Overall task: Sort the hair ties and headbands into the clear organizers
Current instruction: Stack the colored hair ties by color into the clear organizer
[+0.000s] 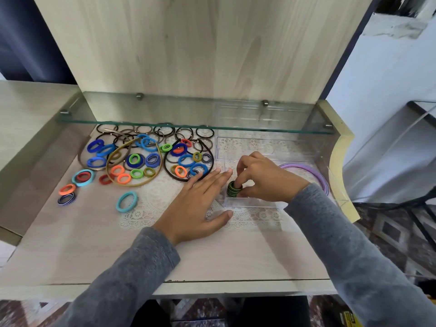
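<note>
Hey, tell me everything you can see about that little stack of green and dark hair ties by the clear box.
The stack of hair ties is a tight bundle of small fabric-looking rings, olive green alternating with dark, packed together on edge. The right hand pinches it from above with curled fingertips, at the left end of the near clear organizer; whether it rests on the floor inside cannot be told. The left hand lies flat just beside it, apparently not touching.

A: Entry, light: was it bright?
B: Even, soft daylight, strongest off the white wall (377,79) at right.
A: Shadows, glare?
B: Faint shadow lay under the left hand (198,204); the glass shelf (188,125) carried pale reflections.
A: Sharpness?
B: Slightly soft; the edges bowed.
</note>
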